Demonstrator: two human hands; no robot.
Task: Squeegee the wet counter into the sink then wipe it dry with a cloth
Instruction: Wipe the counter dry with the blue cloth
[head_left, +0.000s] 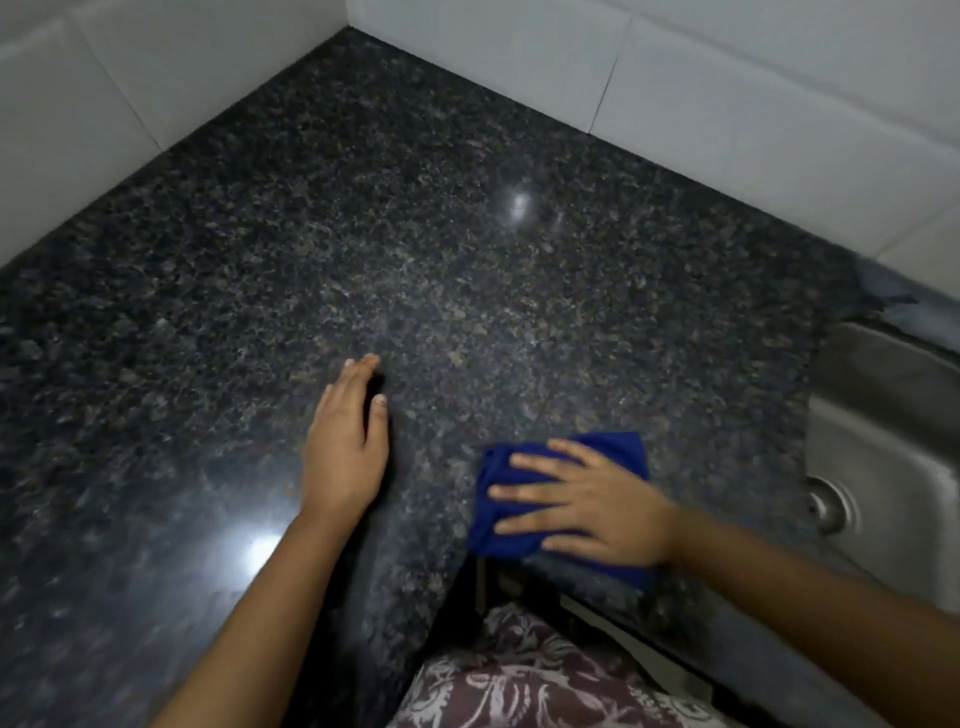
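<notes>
Covering much of the blue cloth (618, 448), the right hand (587, 504) is laid flat with its fingers spread and straight; the cloth is pressed under the palm, not pinched. Only the cloth's far corner, left edge and a strip near the wrist are left showing, and both cloth and hand are slightly blurred. The cloth is found on the counter (415, 234) near its front edge, between the left hand (345, 447) and the sink (893, 415), touching neither. The sink is cut off by the right border, so only part of its steel basin and rim is seen, with the drain (831, 506) at the bottom. Both forearms are cropped by the lower border. Whether the dark speckled stone is wet cannot be told; its far parts are dim and grainy.

Two hands are counted. The left one is rested palm down on the counter, its fingers straight and held together, the thumb set slightly apart, nothing held. One cloth, one sink and one drain are seen. Two bright patches of glare (519, 205) are reflected in the stone, one far and one beside the left forearm. Two white tiled walls (727, 104) are joined at the far corner. A patterned garment (519, 675) is glimpsed below the counter's edge.
</notes>
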